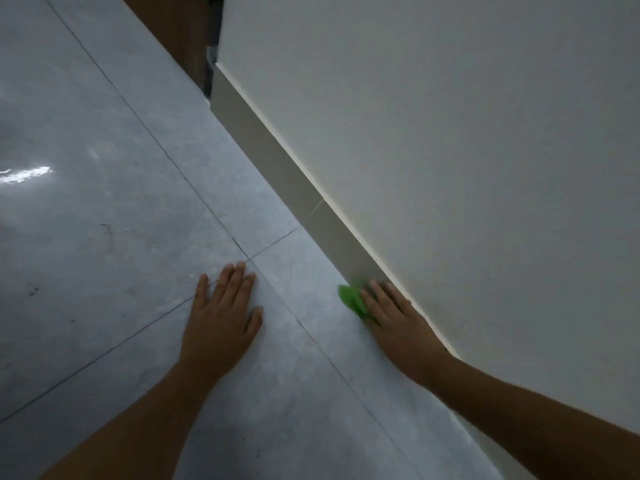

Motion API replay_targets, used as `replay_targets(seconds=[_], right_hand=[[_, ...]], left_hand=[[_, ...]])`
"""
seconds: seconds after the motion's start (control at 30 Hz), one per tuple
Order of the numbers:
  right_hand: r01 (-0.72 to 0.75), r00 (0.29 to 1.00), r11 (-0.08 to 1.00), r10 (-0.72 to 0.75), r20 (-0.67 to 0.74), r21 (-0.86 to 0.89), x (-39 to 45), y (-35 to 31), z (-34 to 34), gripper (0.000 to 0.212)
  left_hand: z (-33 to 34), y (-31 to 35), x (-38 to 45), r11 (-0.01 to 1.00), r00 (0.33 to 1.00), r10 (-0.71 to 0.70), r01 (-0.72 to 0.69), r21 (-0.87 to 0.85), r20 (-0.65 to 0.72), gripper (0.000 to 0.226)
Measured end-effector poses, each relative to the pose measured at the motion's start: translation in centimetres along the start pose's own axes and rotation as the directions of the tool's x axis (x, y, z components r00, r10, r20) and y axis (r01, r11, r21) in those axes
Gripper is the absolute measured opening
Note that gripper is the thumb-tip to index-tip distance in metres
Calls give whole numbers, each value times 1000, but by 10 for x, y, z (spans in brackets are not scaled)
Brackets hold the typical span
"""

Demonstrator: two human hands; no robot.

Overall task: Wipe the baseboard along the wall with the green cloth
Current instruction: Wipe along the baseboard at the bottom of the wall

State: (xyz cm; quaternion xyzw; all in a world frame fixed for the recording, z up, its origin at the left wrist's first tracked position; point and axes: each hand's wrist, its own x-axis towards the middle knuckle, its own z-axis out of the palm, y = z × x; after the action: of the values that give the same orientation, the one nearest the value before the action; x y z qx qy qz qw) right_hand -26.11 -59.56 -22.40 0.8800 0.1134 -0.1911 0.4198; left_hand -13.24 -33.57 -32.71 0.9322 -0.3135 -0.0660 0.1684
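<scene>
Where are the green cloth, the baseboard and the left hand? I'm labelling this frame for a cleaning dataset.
green cloth [351, 299]: head view, on the bunched part showing past the fingers.
baseboard [273, 157]: head view, on its bare face.
left hand [221, 320]: head view, on its back.

Baseboard [277, 154] running 11 to 5 o'clock between floor [104, 202] and wall [450, 168], right hand [398, 317] pressing cloth [351, 299] against it, left hand [221, 313] flat on floor at 9 o'clock of cloth
</scene>
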Motion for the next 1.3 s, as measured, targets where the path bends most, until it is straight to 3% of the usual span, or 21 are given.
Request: replay_targets(seconds=[0.07, 0.17, 0.27, 0.37, 0.47, 0.57, 0.67, 0.77, 0.87, 0.97, 1.03, 1.17, 1.3], right_hand=[[45, 990, 999, -48, 132, 23, -78, -10, 29, 51], [4, 984, 994, -23, 175, 109, -119, -13, 47, 50], [-6, 999, 978, 13, -32, 210, -68, -9, 38, 51], [-129, 934, 933, 228, -274, 337, 22, -15, 6, 51], [-122, 903, 884, 287, -319, 452, 86, -31, -8, 53], [-42, 947, 855, 199, -252, 517, 78, -39, 11, 51], [-63, 950, 795, 232, -207, 604, -8, -60, 60, 58], [-234, 938, 627, 346, 3, 743, -133, -93, 94, 90], [-436, 868, 486, 450, 211, 757, -227, -118, 112, 114], [-556, 819, 374, 400, 412, 742, -243, -123, 110, 111], [-581, 805, 370, 390, 446, 725, -218, -119, 101, 106], [-439, 879, 446, 394, 269, 780, -141, -90, 70, 63], [-254, 922, 559, 387, 22, 790, -61, -72, 30, 78]], left_hand=[[1, 1, 2, 1000, 1000, -6, 6, 10, 2, 64], [0, 12, 1, 998, 998, -68, 68, 18, 4, 64], [4, 43, -5, 1000, 1000, 7, -7, 15, -22, 63], [17, 75, -14, 983, 984, 178, -178, 37, 11, 64], [36, 78, -14, 992, 994, 108, -110, 60, 34, 67], [34, 70, -15, 992, 995, 97, -98, 76, 14, 69], [30, 76, -15, 993, 994, 100, -102, 56, 32, 70], [30, 78, -18, 994, 994, 88, -91, 54, 63, 71], [30, 78, -17, 992, 995, 78, -84, 92, 67, 70], [30, 79, -16, 992, 995, 76, -82, 95, 67, 70], [31, 80, -16, 992, 995, 82, -88, 96, 64, 70], [33, 79, -15, 991, 995, 87, -92, 100, 46, 70], [34, 77, -16, 990, 995, 94, -96, 99, 25, 71]])
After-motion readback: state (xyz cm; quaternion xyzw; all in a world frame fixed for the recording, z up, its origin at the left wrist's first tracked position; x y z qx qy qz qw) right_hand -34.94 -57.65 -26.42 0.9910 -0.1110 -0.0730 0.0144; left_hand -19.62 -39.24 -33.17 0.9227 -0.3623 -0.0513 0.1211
